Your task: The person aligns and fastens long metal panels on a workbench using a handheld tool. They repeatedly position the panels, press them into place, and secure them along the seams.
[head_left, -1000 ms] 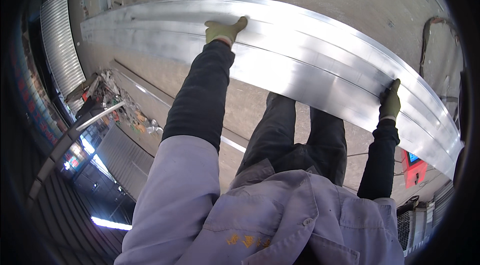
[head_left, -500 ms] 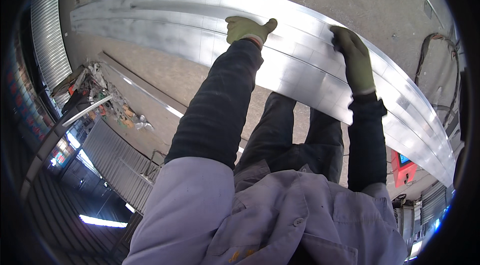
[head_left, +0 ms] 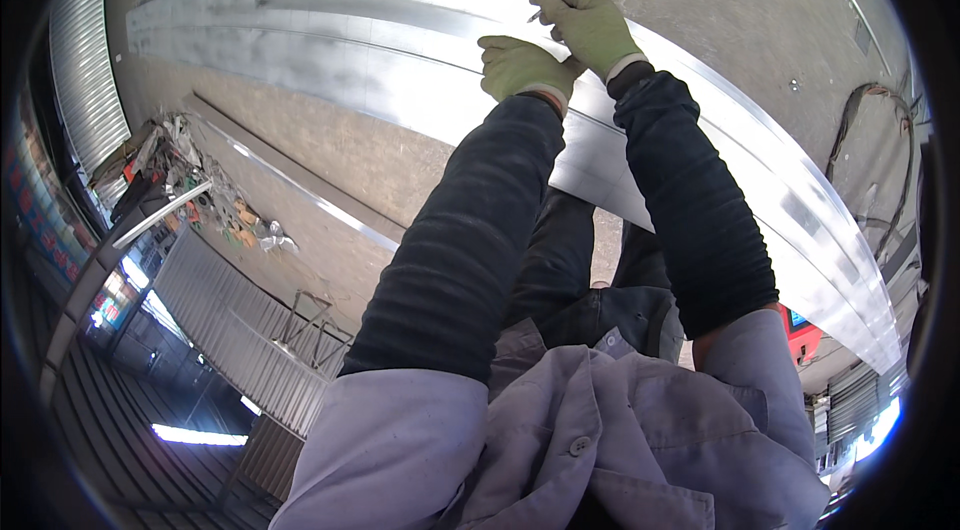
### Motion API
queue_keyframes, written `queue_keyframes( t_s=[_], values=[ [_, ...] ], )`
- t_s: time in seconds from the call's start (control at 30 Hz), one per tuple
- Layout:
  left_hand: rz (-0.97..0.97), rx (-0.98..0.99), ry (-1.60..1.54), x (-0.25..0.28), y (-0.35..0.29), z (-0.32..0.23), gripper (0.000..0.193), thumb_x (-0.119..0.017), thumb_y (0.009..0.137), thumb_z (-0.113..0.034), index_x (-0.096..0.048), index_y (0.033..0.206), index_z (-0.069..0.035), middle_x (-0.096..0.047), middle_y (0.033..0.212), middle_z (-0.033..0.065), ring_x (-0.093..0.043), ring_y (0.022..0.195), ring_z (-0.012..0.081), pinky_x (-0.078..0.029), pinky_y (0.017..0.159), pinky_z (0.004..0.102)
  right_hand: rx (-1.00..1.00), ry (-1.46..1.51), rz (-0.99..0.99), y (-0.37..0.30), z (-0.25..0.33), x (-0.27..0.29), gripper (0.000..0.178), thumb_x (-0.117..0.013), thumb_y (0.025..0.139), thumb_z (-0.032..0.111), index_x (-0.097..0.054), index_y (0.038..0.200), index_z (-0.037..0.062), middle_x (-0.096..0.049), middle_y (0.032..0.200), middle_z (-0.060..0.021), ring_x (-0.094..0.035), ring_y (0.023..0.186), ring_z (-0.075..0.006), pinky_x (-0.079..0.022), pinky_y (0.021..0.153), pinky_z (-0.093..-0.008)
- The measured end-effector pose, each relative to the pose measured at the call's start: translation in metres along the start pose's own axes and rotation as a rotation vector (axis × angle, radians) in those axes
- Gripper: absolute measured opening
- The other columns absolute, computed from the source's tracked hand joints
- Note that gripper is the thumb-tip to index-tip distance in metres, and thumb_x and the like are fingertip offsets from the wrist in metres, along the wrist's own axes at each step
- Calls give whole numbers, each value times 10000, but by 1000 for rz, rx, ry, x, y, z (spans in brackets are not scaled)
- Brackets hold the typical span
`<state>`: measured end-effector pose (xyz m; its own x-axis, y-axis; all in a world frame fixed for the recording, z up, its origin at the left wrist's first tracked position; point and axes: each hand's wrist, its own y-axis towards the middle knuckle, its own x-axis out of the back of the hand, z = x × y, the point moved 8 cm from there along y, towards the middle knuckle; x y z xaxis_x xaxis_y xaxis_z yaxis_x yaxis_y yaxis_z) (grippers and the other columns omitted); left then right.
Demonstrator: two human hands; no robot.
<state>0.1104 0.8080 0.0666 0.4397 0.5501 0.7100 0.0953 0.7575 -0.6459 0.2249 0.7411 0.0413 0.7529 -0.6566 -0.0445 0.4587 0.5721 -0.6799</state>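
Observation:
A long, shiny sheet-metal panel (head_left: 330,25) with lengthwise ribs stretches in front of me from far left to near right. My left hand (head_left: 525,67), in a pale green glove, rests on its middle with fingers spread and the thumb side towards the other hand. Just beyond and to the right, my right hand (head_left: 592,30) in a matching glove is closed in a pinch. A thin, dark, pen-like pointed tool (head_left: 534,17) sticks out from its fingertips, pointing down at the panel. The rest of that tool is hidden in the glove.
A long metal strip (head_left: 290,175) lies on the floor at left, near a heap of scrap (head_left: 225,190). Corrugated metal sheets (head_left: 85,60) stand at far left. A red box (head_left: 800,335) sits beside the panel at right, and a dark cable (head_left: 850,120) runs behind it.
My right hand has swung left across the panel to beside my left hand, and the pointed tool now shows in it. My left hand has shifted slightly right.

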Motion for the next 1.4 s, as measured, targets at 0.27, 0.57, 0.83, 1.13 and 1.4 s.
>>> queue_keyframes(
  t_s=[0.27,0.57,0.83,1.13,1.4],
  values=[
    [-7,-18,48,0,1,0,1523,-816,683,-823,-169,1547,251,-636,1256,182,-686,1086,221,-554,842,308,22,-161,29,21,-11,-16,439,-697,984,454,-776,1223,94,-713,969,-18,-655,929,-166,-605,732,-405],
    [-31,-34,57,-2,2,0,1560,-824,652,-836,-165,1534,269,-635,1215,172,-674,1070,202,-542,801,293,153,-471,-30,15,14,-11,490,-616,974,478,-792,1155,58,-779,1085,-187,-729,1028,-361,-551,946,-430],
    [-72,-45,56,-5,2,-1,1565,-825,648,-837,-164,1530,274,-634,1230,182,-676,1077,211,-548,818,295,209,-470,-57,17,13,-10,465,-672,983,463,-782,1205,69,-786,1073,-162,-748,955,-302,-584,885,-401],
    [-14,-29,47,-6,2,-1,1576,-814,641,-855,-157,1545,257,-625,1263,181,-668,1100,227,-541,865,314,147,-330,-73,16,9,-7,465,-677,990,450,-771,1223,60,-780,1061,-109,-724,946,-230,-565,884,-354],
    [-125,-51,-227,-10,-8,9,1581,-867,608,-815,-153,1566,220,-546,1365,230,-595,1243,301,-503,1032,334,155,-191,-136,33,-3,-1,450,-629,979,425,-764,1157,33,-778,980,-94,-724,844,-158,-566,739,-320]
  ],
)
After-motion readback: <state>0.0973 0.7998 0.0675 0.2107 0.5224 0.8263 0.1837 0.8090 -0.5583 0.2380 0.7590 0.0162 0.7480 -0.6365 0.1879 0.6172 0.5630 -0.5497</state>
